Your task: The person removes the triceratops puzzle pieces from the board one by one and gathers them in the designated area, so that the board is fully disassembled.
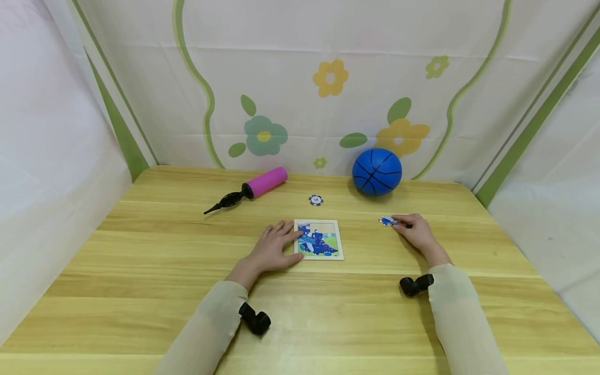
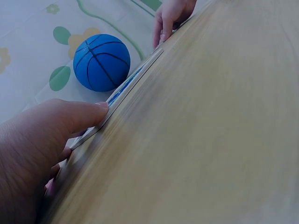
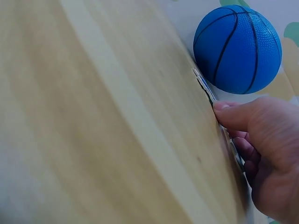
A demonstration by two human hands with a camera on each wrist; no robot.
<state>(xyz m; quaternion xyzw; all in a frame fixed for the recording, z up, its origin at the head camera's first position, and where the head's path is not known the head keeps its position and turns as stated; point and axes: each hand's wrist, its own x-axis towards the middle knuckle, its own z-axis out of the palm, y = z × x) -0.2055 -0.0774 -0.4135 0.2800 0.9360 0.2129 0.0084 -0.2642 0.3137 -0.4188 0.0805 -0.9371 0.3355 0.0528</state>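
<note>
Found at the middle of the wood-grain table [image 1: 356, 323]: a square dinosaur jigsaw puzzle [image 1: 323, 242] in a pale frame, lying flat, with a pale area across the upper part of the picture. Left hand [image 1: 273, 250]: fingers spread and nearly straight, gripping nothing, laid at the puzzle's left edge with thumb and fingertips touching. Right hand [image 1: 416, 232]: closed to a pinch, holding a loose blue-and-white jigsaw piece [image 1: 386, 221] to the right of the puzzle, well apart from it. Cannot tell about contact between piece and tabletop. Noted just behind the puzzle: a poker chip [image 1: 316, 200], flat, with a small central numeral. Noted near the table's far edge: at right, a blue toy basketball [image 1: 377, 172]; at left, a pink-and-black hand pump [image 1: 266, 182], on its side, nozzle pointing left and nearer. Noted at both pale sleeves [image 1: 206, 323]: black wrist cameras [image 1: 255, 319]. Hung behind: a flower-print curtain [image 1: 281, 47].
</note>
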